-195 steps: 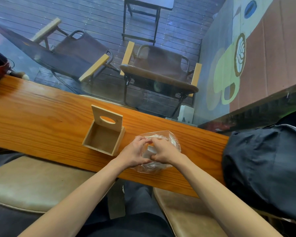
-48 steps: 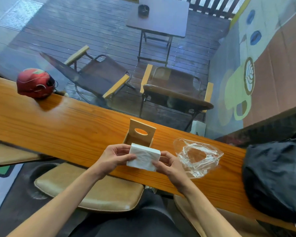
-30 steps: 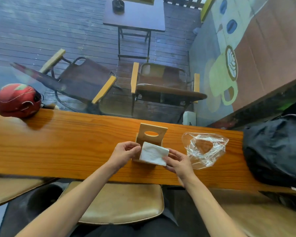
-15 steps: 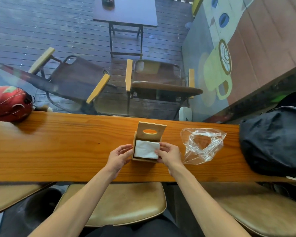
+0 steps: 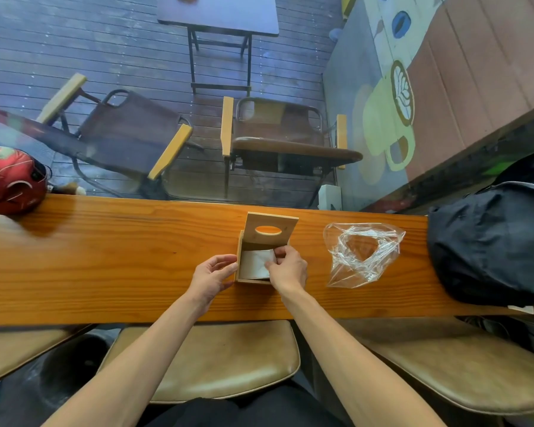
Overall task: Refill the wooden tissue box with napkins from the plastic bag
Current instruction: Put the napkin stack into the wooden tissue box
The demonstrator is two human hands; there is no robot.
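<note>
Stools: padded tan stool seats (image 5: 216,359) sit nearest, under the counter's near edge.
Left hand: the left hand (image 5: 211,276) rests on the wooden counter (image 5: 105,260) just left of the box, fingers loosely curled and apart, fingertips at the box's left wall — holding nothing.
Right hand: the right hand (image 5: 287,268) reaches over the box's right side, thumb and fingers pinching the top napkin's edge.
Napkins: the white napkins (image 5: 255,264) lie inside the wooden tissue box (image 5: 261,241), filling its floor.
Box: its lid (image 5: 270,228) with an oval slot stands upright at the far side; the box sits mid-counter, nearer the far edge.
Bag: the clear plastic bag (image 5: 363,254) lies crumpled and emptied to the right of the box, apart from it.
Writing: no readable text on anything.
Room: bare counter stretches to the left; to the right a black backpack (image 5: 490,241) blocks the end.
Far left: a red helmet (image 5: 11,178) rests at the counter's far edge.
Beyond: through the glass — two folding chairs (image 5: 278,140) and a dark table (image 5: 219,13) on decking.
</note>
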